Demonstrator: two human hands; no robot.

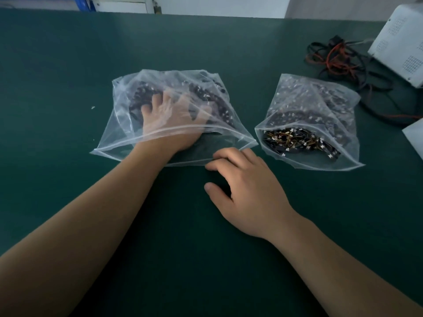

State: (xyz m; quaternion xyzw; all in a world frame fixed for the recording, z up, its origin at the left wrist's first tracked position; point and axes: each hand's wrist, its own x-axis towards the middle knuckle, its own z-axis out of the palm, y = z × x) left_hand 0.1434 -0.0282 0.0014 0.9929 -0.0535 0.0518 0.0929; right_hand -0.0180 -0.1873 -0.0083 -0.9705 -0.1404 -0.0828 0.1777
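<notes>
clear zip bag [119, 124], mouth open

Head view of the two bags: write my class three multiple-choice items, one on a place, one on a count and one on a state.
1. Where is the left hand? A. on the white box; B. inside the left bag; C. on the tangled cables.
2. How many clear bags lie on the green table? A. one; B. four; C. two.
3. The right bag is: A. open at the mouth; B. zipped shut; C. knotted.

Answers: 1 B, the hand shows through the clear plastic. 2 C, the two lie side by side. 3 A, its lips gape and small wired parts show between them.
</notes>
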